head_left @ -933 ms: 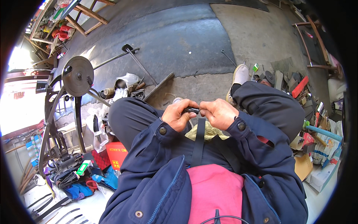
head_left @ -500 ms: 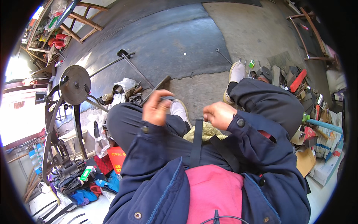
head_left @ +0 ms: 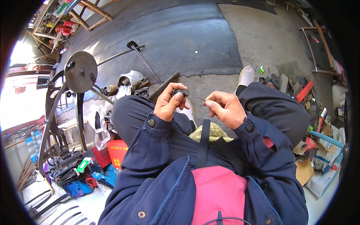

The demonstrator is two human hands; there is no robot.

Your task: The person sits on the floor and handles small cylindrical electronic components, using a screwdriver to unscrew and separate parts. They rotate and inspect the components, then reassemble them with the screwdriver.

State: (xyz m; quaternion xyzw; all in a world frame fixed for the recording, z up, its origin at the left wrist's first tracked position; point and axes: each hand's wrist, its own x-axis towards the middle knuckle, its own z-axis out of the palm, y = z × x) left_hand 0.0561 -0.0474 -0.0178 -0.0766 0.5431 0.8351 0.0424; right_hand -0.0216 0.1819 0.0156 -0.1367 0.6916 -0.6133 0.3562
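Observation:
My left hand (head_left: 167,103) is raised over my lap, its fingers closed round a small dark cylindrical piece (head_left: 181,92). The end of that piece points right, toward the other hand. Level with it, my right hand (head_left: 226,108) pinches a thin, dark pin-like rod (head_left: 199,98) between thumb and fingers. The rod's free tip points left and stays apart from the dark piece. Below both hands, a yellowish cloth (head_left: 210,132) lies between my thighs, with a black strap (head_left: 203,144) running beside it. The exact kind of either held item is too small to make out.
A black hand-wheel machine (head_left: 80,72) stands at my left. Bags, a red box (head_left: 117,153) and black strips (head_left: 48,206) lie near it. Tools and a red-handled piece (head_left: 304,92) are heaped at the right. Wooden stools (head_left: 323,45) stand farther off.
Both hands have risen and come to face each other. The dark piece and the thin rod now show clearly in them; earlier the left hand was blurred. The view has shifted slightly.

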